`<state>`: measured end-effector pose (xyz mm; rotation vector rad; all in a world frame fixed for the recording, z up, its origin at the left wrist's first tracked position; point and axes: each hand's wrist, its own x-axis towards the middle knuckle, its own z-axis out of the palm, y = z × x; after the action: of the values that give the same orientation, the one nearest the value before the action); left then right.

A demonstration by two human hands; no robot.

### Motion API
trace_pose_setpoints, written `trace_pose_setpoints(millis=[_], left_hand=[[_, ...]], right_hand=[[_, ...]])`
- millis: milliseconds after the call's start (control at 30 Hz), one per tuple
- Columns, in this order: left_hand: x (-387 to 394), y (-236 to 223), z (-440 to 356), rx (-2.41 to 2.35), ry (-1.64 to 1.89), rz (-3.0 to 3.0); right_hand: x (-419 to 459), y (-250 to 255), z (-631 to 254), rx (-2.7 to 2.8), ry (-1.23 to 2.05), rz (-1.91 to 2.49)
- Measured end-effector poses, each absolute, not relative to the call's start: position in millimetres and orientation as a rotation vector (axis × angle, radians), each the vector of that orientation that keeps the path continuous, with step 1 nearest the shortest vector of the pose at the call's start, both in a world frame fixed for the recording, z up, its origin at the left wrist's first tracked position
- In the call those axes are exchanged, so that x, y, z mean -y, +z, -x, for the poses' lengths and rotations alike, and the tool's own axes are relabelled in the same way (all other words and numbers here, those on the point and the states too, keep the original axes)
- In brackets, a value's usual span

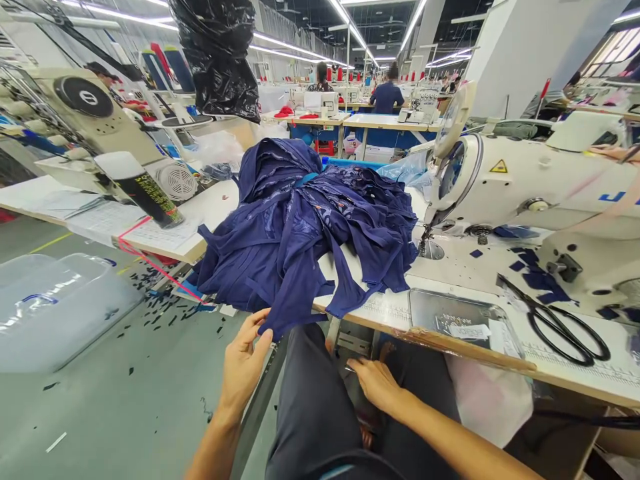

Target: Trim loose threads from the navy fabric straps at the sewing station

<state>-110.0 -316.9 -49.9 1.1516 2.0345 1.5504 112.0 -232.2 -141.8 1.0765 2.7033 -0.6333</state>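
A large pile of navy blue garments with loose straps and lace parts lies over the table's front edge, tied near its middle by a teal band. My left hand pinches the corner of one hanging navy garment piece between thumb and fingers. Lower down, between my knees, my right hand is closed. A small shiny bit shows at its fingertips, too little to name. The sewing machine stands right of the pile, its needle area close to the fabric.
Black scissors and a clear-lidded tray lie on the tabletop at right, near navy scraps. A spray can tilts at left. A plastic bin stands on the floor beside dark offcuts. A black bag hangs above.
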Motion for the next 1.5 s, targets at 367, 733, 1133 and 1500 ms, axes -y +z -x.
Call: trace_pose_setpoints(millis=[367, 733, 1133, 1500], left_hand=[[322.5, -49.9, 52.3, -1.804, 1.357, -1.205], [208.1, 7.3, -31.0, -1.529, 1.362, -1.778], [246.0, -34.1, 52.8, -1.911, 1.347, -2.504], [224.7, -9.2, 52.3, -1.778, 1.355, -1.455]], right_hand=[[240.4, -150.5, -118.1, -2.59, -1.148, -0.948], [237.5, -144.5, -137.2, -2.599, -1.21, -1.093], [252.6, -115.4, -179.3, -2.67, -0.661, -1.168], [247.1, -40.1, -140.0, -3.45, -0.784, -1.058]])
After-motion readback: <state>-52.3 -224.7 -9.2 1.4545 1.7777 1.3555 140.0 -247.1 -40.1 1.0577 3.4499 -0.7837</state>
